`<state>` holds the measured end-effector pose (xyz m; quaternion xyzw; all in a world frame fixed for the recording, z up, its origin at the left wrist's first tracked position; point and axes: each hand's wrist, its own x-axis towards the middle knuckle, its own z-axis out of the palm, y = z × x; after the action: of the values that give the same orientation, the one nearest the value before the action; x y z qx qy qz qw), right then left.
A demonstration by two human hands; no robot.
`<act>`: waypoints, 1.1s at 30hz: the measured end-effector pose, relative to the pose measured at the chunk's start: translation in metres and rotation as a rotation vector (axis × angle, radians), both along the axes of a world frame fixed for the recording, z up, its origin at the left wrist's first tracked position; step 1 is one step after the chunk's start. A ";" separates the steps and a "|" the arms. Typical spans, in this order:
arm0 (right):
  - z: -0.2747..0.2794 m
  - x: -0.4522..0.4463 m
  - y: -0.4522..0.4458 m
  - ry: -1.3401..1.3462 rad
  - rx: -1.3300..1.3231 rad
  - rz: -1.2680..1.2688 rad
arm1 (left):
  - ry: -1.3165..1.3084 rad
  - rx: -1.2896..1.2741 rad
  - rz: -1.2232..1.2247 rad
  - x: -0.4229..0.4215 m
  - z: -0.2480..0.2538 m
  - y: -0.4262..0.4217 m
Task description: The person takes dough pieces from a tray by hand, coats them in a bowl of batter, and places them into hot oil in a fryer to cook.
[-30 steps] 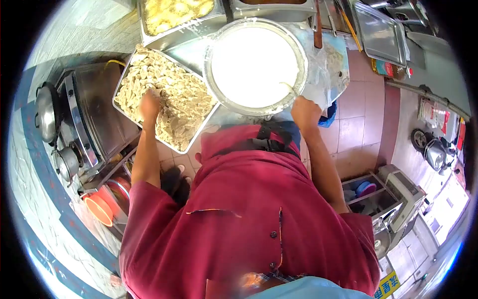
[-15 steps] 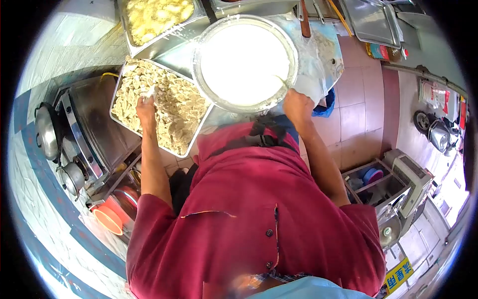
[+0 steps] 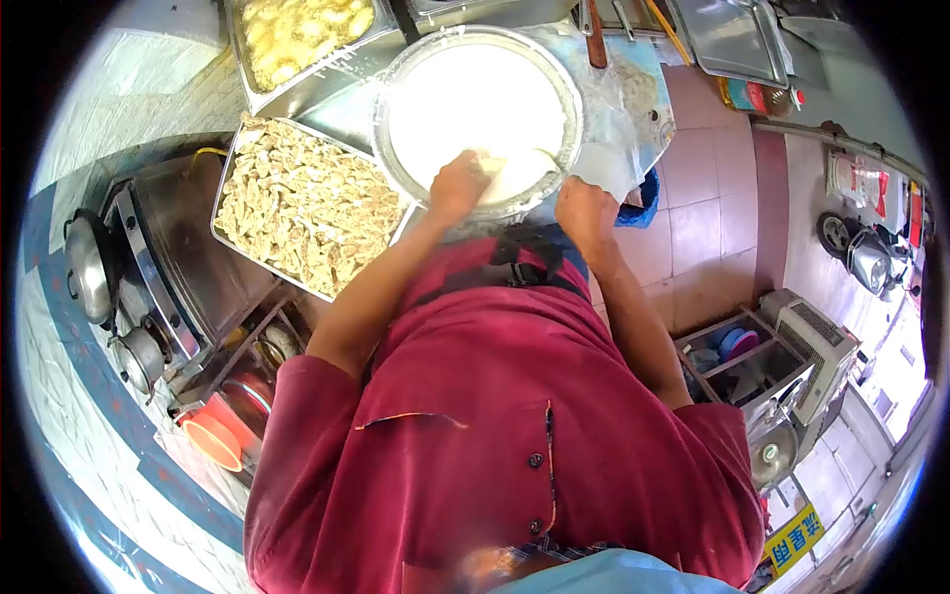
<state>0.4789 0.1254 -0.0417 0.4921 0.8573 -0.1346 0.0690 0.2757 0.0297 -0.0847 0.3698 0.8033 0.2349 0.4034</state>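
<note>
A large round metal basin (image 3: 380, 139) of white, batter-like liquid (image 3: 465, 89) stands in front of me. My left hand (image 3: 459, 188) is over its near side, fingers drawn together toward the liquid; whatever they hold is blurred and pale. My right hand (image 3: 586, 210) is a fist at the right rim, closed on the handle of what looks like a ladle (image 3: 524, 175), its bowl coated white in the liquid. Left of the basin sits a rectangular metal tray (image 3: 259, 263) heaped with pale, coated strips of food (image 3: 307, 203).
A metal pan of yellow food pieces in liquid (image 3: 302, 40) stands beyond the tray. A wooden-handled tool (image 3: 596, 45) lies behind the basin. Farther left is a lidded wok (image 3: 89, 265) beside a steel counter. A metal rack (image 3: 742, 366) stands at right.
My left hand has moved right from the food tray to over the basin. The ladle's bowl shows more in the liquid; my right hand stays at the rim.
</note>
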 end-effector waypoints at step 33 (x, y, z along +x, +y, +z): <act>0.001 0.001 -0.013 0.441 -0.160 -0.043 | -0.867 -0.199 0.660 -0.020 -0.045 0.002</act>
<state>0.4802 0.1124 -0.0404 0.4617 0.8277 -0.3078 -0.0841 0.2560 0.0319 -0.1298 -0.0719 0.6552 0.4027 0.6351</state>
